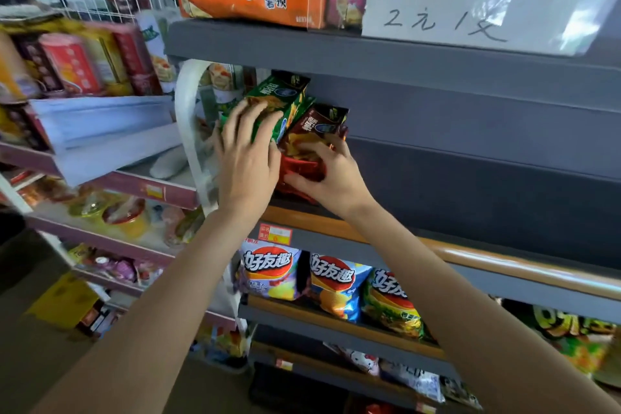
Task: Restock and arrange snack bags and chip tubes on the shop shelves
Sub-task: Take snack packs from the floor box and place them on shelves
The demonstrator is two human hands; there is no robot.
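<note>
Left hand [247, 158] flat against green bag [280, 104], right hand [331, 175] gripping brown bag [319, 131], handwritten price sign [470, 3] overhead

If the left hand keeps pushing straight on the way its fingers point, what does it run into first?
The left hand already lies on the green snack bag, fingers pointing up and into the shelf. Straight on, it would likely press that bag toward the grey back panel; depth behind the bag is unclear.

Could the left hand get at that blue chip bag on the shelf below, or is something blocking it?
Probably yes. The blue chip bag stands at the open front of the lower shelf, with nothing in front of it. But the left hand is busy, fingers spread on the green bag above, and must let go first.
</note>
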